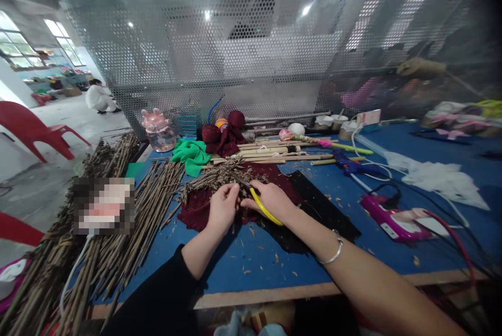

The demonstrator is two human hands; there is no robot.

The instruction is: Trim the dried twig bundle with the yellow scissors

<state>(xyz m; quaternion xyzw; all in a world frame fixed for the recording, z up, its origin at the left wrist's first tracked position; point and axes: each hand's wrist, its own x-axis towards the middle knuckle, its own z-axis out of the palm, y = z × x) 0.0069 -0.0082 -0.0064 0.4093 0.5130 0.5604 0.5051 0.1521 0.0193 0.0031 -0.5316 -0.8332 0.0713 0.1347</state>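
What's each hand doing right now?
Left hand: closed on bundle of dry brown twigs.
Right hand: closed on yellow-handled scissors.

Both arms reach forward, left hand [223, 206] and right hand [270, 199] curled close together

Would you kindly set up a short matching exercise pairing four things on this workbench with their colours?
Things:
1. scissors handle
2. crumpled cloth
3. glue gun
4. bracelet

Colours:
A. green
B. silver
C. yellow
D. blue

Pairs: 1-C, 2-A, 3-D, 4-B. The right hand holds the scissors; the left hand grips the twig bundle.
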